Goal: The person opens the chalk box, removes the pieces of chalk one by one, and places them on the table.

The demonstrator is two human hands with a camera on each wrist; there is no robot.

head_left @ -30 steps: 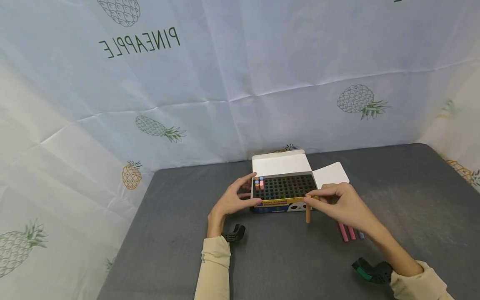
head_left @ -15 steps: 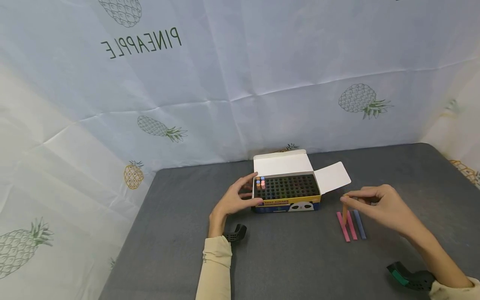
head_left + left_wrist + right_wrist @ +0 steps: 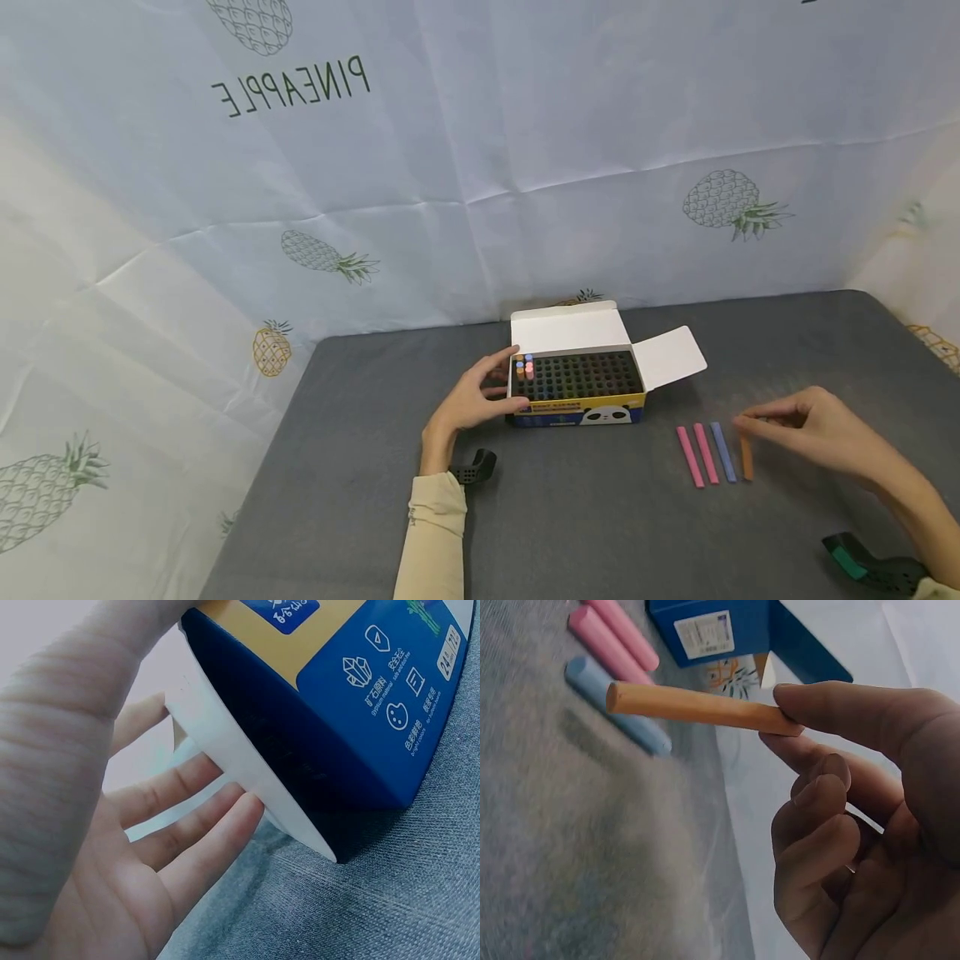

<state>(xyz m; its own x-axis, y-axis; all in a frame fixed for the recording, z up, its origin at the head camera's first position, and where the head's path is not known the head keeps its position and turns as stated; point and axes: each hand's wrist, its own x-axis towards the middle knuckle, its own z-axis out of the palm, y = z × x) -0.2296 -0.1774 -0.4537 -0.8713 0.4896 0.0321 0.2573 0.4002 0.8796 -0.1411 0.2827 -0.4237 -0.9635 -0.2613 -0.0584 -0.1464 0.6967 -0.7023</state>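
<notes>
1 pale backdrop (image 3: 480, 108) printed with pineapples fills most of the head view, and in front of it spreads a grey cloth-covered table (image 3: 570, 525). Near the table's far edge sits an open box (image 3: 611, 416), its white lid (image 3: 567, 329) raised behind and a white side flap (image 3: 670, 358) out to the right. A black insert (image 3: 588, 373) full of round holes lies inside

Left hand (image 3: 472, 396) clasps the box's left end, thumb at the front corner and index finger at the back corner; the left wrist view shows fingertips touching white card there. A light brace like that should hold the box square without denting it

Right hand (image 3: 817, 425), well apart from the box, has thumb and fingertip clamped on 1 end of an orange stick (image 3: 697, 705), its other fingers folded loosely. That stick is just right of a blue stick (image 3: 723, 452), with 2 pink sticks (image 3: 698, 455) further left; whether its free end touches the cloth, I cannot tell. Held by the end, it could swing or snap, so keep the pinch gentle, align it with its neighbours, leave a gap against rolling, and part the fingers only once it is fully supported

Smallest are the coloured stick ends (image 3: 529, 367) grouped at the insert's left side
</notes>
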